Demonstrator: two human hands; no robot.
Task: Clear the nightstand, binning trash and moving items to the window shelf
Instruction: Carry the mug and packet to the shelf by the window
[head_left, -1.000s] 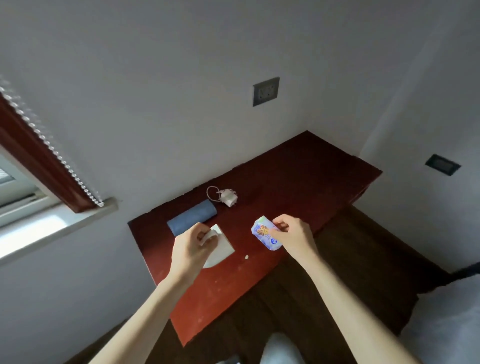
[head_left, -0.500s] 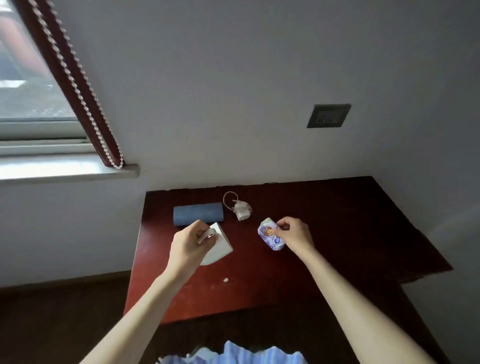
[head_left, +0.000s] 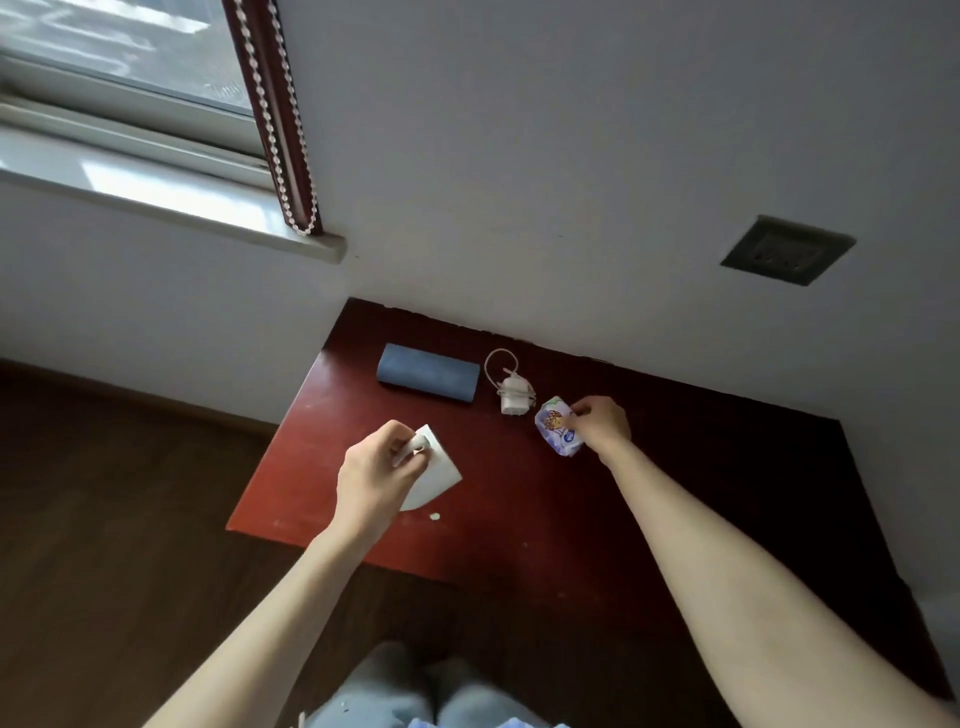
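On the dark red nightstand (head_left: 649, 467), my left hand (head_left: 376, 467) pinches a folded white paper tissue (head_left: 434, 478) near the front left corner. My right hand (head_left: 600, 423) grips a small purple and white printed packet (head_left: 556, 431) just right of centre. A blue cylindrical case (head_left: 427, 371) lies by the wall. Beside it sits a white charger with a looped cord (head_left: 511, 389). A tiny pale scrap (head_left: 434, 516) lies on the top near the tissue. The window shelf (head_left: 171, 200) runs at the upper left.
A beaded blind cord (head_left: 283, 135) hangs down to the shelf's right end. A dark wall socket (head_left: 787, 250) sits above the nightstand. Dark wooden floor (head_left: 114, 519) spreads to the left. My knees (head_left: 415, 691) show at the bottom edge.
The view has swung to the left, bringing more of the window and shelf into sight. Both hands keep their hold on the tissue and the packet at about the same spots.
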